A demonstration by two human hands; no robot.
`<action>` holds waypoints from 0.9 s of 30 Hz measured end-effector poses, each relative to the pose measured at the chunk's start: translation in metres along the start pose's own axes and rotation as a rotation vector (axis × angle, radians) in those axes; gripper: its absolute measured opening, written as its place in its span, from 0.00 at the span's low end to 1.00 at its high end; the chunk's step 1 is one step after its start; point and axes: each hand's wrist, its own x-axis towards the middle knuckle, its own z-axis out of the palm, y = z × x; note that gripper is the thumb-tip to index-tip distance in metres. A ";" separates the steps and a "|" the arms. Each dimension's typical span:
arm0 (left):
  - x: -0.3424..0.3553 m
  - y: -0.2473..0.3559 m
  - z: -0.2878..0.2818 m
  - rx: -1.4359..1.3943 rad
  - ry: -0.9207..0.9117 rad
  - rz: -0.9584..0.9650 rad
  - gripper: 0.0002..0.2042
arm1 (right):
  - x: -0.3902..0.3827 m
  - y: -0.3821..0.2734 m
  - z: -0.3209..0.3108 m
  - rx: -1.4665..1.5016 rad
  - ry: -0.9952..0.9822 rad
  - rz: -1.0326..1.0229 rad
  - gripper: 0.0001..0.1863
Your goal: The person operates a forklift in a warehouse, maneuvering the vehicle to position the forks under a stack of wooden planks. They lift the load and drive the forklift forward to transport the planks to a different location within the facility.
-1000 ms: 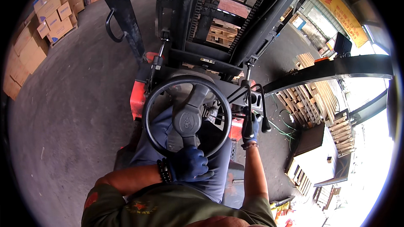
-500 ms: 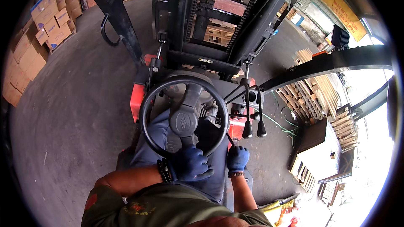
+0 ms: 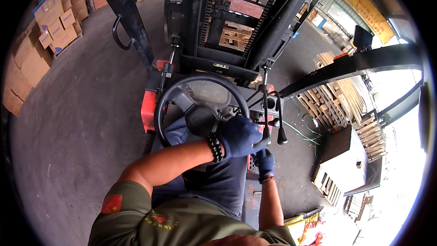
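I sit in a forklift behind its black steering wheel (image 3: 185, 78). My left hand (image 3: 237, 135), in a blue glove, grips the wheel at its lower right, arm reaching across my body. My right hand (image 3: 265, 163), also gloved, is curled just beyond it, low beside the seat, closed on something I cannot make out. Above it stand black control levers (image 3: 282, 135). Ahead rise the black mast (image 3: 191, 18) and red body panels (image 3: 149, 109).
Stacked cardboard boxes (image 3: 59, 27) stand at the left. To the right are leaning wooden pallets (image 3: 325, 105), a metal-clad box (image 3: 341, 155) on a pallet, and a green hose (image 3: 302, 132). A curved black frame bar (image 3: 364, 57) crosses the right side. A yellow banner hangs behind.
My left hand has swung up and right with the steering wheel. My right hand left the upper levers for a lower spot and has since shifted slightly up and right.
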 end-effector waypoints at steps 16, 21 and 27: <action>-0.084 -0.069 -0.155 0.211 0.420 -0.342 0.19 | 0.019 -0.104 -0.072 -0.684 -0.051 -0.721 0.19; -0.143 -0.023 -0.168 0.222 0.459 -0.389 0.19 | -0.021 -0.088 -0.078 -0.747 0.022 -0.770 0.16; -0.176 0.032 -0.173 0.298 0.440 -0.378 0.12 | -0.072 -0.111 -0.093 -0.666 0.023 -0.672 0.16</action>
